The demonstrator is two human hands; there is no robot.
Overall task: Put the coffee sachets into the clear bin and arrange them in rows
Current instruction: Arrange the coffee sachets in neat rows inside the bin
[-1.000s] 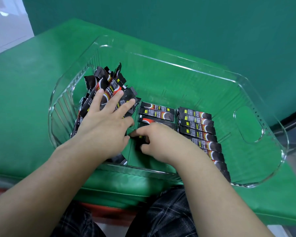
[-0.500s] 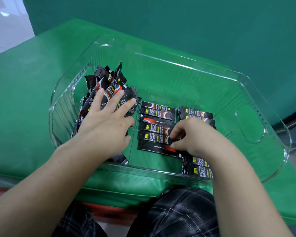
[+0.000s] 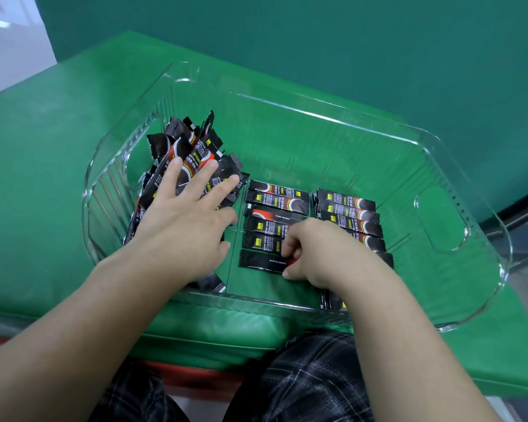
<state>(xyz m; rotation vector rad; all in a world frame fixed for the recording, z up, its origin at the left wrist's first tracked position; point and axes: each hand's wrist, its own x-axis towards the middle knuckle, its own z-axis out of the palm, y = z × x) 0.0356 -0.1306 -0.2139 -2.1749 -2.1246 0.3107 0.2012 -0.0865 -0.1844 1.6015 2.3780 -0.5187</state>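
Observation:
A clear bin [image 3: 290, 106] stands on the green table. Inside at the left lies a loose heap of black coffee sachets [image 3: 182, 144], and my left hand [image 3: 185, 214] rests flat on it with fingers spread. A middle row of sachets [image 3: 276, 199] lies flat beside a right row [image 3: 348, 213]. My right hand [image 3: 320, 252] sits at the near end of the middle row, fingers curled, pinching the nearest sachet [image 3: 258, 263], which lies plain side up.
The bin's right half holds no sachets up to its handle cut-out [image 3: 441, 219]. A green wall rises behind the table [image 3: 43, 166]. My lap in checked cloth is below the table's front edge.
My right hand moved from the right end of the middle row back left onto the nearest sachet. The left hand stayed flat on the heap.

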